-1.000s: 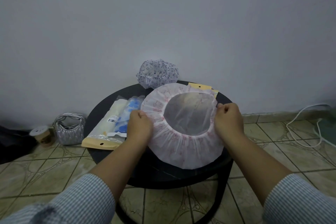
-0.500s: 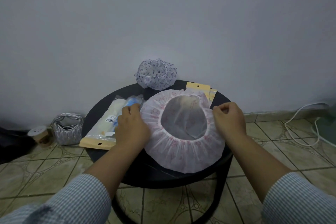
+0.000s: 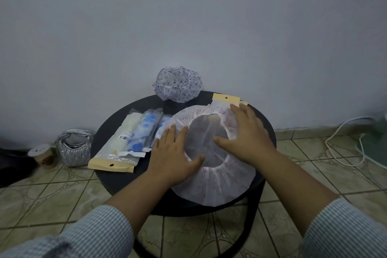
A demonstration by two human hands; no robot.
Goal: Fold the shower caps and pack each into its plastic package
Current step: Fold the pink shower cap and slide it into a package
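A white shower cap with pink print (image 3: 217,186) lies spread flat, opening up, on the round black table (image 3: 117,178). My left hand (image 3: 173,155) presses flat on its left rim, fingers straight. My right hand (image 3: 245,134) lies flat over its right rim and opening. Under the cap's far edge an empty plastic package with a tan header (image 3: 226,98) sticks out. Packed caps in packages (image 3: 125,142) lie at the table's left. A purple-printed shower cap (image 3: 178,84) sits at the table's far edge, against the wall.
On the tiled floor to the left stand a silver quilted bag (image 3: 74,147) and a small brown cup with a white lid (image 3: 40,154). A white cable (image 3: 343,142) trails on the floor at the right. The wall is just behind the table.
Both hands let go of the cap's rim, where they pinched it, and now lie flat on the cap, which has been laid down on the table.
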